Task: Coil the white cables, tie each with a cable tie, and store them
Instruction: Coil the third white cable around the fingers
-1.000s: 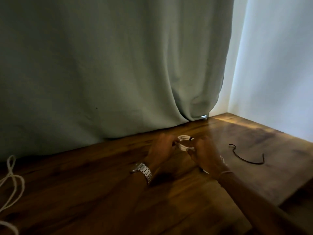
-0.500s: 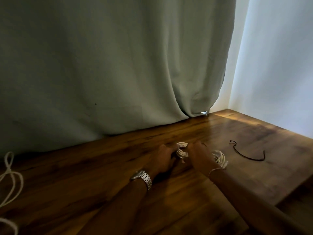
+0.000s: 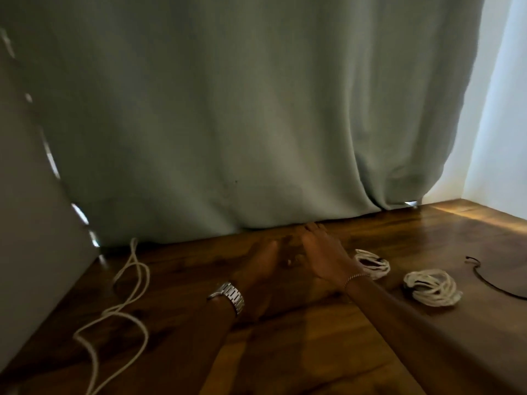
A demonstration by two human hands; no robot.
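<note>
— White coils (image 3: 372, 263) (image 3: 432, 287): where?
— On wooden surface (image 3: 313, 352), right of right hand (image 3: 323, 259); loose cable (image 3: 125, 303) lies left.
— Grips?
— Left hand (image 3: 261, 263) and right: fingers spread, holding nothing.

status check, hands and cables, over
Both hands empty: left hand and right hand open over the table. Two coiled cables lie right of them; loose cable waits uncoiled, left. Nothing in the way.
</note>
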